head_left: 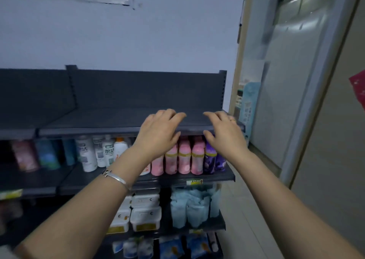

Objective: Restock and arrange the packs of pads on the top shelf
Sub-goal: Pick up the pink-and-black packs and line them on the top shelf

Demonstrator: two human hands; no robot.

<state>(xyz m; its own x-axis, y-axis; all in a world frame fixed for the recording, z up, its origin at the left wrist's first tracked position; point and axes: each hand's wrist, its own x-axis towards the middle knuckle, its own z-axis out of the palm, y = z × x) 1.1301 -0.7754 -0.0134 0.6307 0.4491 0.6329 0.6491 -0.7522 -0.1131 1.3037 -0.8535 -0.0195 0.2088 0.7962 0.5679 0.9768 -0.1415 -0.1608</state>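
The dark grey top shelf (102, 120) of a store rack runs across the middle of the view and carries nothing that I can see. My left hand (158, 132), with a silver bangle on the wrist, hovers over its front edge at the right end, fingers loosely spread and holding nothing. My right hand (225, 132) is beside it, also over the front edge near the shelf's right corner, fingers relaxed and holding nothing. Light blue soft packs (193, 207) that may be pads fill the third shelf down on the right.
The second shelf holds white bottles (92, 152), pink bottles (183, 158) and purple bottles (214, 160). White tubs (145, 213) sit lower down. A doorway and a pale door (292, 81) are to the right of the rack, with tiled floor (245, 209) below.
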